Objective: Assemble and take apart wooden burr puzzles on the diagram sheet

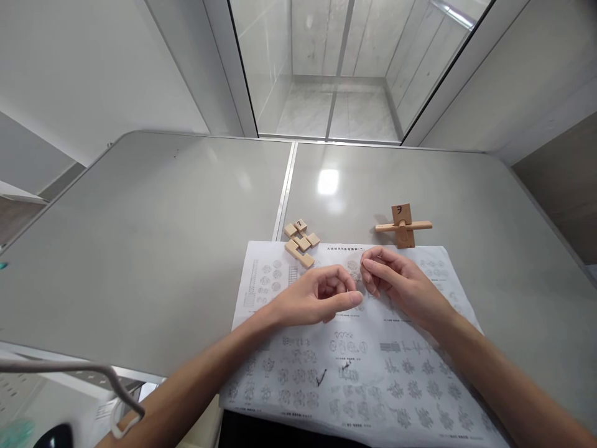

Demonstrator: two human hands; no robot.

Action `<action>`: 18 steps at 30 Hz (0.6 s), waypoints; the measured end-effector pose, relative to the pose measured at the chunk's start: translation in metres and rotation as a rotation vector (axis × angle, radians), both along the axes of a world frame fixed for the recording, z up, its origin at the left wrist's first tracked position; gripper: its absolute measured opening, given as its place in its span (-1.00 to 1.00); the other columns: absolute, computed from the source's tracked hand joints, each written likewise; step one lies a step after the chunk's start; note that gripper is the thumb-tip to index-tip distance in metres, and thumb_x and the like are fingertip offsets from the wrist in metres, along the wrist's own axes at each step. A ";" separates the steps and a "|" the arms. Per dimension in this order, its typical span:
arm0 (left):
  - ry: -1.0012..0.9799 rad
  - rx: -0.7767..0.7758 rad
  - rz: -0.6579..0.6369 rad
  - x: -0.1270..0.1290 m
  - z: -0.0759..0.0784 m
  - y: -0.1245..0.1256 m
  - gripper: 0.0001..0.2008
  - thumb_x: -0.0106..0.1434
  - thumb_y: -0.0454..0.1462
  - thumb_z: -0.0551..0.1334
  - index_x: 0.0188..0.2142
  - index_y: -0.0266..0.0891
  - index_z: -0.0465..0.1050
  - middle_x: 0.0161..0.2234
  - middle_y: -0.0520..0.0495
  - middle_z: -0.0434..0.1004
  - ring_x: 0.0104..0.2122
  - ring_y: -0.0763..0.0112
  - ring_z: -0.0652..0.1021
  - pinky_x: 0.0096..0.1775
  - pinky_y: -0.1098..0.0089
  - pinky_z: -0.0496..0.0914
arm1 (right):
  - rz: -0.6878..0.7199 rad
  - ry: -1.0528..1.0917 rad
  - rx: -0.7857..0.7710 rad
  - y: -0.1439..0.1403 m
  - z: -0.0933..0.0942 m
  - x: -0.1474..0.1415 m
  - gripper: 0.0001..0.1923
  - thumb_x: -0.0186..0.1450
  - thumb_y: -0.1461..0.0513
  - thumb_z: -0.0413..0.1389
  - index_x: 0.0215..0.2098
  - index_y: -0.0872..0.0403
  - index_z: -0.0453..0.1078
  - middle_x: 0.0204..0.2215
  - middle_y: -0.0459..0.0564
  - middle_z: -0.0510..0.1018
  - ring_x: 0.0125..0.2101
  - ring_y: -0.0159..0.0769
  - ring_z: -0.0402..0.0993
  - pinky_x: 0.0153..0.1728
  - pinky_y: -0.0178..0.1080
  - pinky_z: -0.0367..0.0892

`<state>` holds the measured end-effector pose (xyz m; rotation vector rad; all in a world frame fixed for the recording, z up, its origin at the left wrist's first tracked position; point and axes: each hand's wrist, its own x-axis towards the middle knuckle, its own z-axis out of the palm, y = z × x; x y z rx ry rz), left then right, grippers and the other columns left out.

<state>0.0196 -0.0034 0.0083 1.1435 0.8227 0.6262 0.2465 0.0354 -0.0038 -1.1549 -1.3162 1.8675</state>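
I see the left hand (317, 298) and right hand (396, 280) curled, fingertips nearly meeting over the printed diagram sheet (364, 367); whether they pinch anything, I cannot tell. Wooden puzzle pieces (301, 242) and an assembled wooden cross (403, 226) lie beyond.

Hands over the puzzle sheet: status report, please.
Left hand and right hand half-curled, fingertips nearly meeting, apparently empty. Puzzle sheet beneath. Wooden blocks and cross puzzle untouched.

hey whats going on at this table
A person sits at a grey table with both hands over a printed sheet of diagrams. The left hand and right hand meet fingertip to fingertip; whether they pinch something small cannot be told. Beyond the sheet lie a flat wooden puzzle and an upright wooden cross-shaped puzzle, both untouched.
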 end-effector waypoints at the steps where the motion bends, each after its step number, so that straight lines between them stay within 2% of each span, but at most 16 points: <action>1: -0.002 -0.003 0.003 0.000 0.000 0.000 -0.63 0.34 0.05 0.37 -0.27 -0.19 0.41 -0.52 0.18 0.27 -0.57 0.55 0.34 -0.47 0.44 0.32 | 0.000 -0.001 0.002 0.000 0.000 0.000 -0.71 0.46 -0.04 0.26 -0.24 -0.01 0.47 -0.44 -0.11 0.45 -0.45 -0.35 0.30 -0.33 -0.24 0.32; 13: -0.050 -0.016 0.055 0.001 0.002 0.000 -0.59 0.30 0.07 0.40 -0.31 -0.19 0.40 -0.53 0.18 0.26 -0.58 0.57 0.34 -0.49 0.45 0.33 | -0.002 0.004 -0.010 0.000 0.000 -0.001 -0.70 0.44 -0.04 0.27 -0.24 -0.01 0.47 -0.43 -0.13 0.45 -0.46 -0.37 0.30 -0.33 -0.24 0.32; 18: -0.083 0.012 0.200 0.001 0.000 -0.001 -0.63 0.34 0.03 0.38 -0.30 -0.17 0.37 -0.57 0.21 0.24 -0.64 0.59 0.30 -0.53 0.46 0.27 | -0.006 0.009 -0.015 -0.001 0.002 -0.002 -0.70 0.43 -0.04 0.28 -0.25 -0.01 0.45 -0.46 -0.13 0.44 -0.45 -0.35 0.30 -0.32 -0.23 0.32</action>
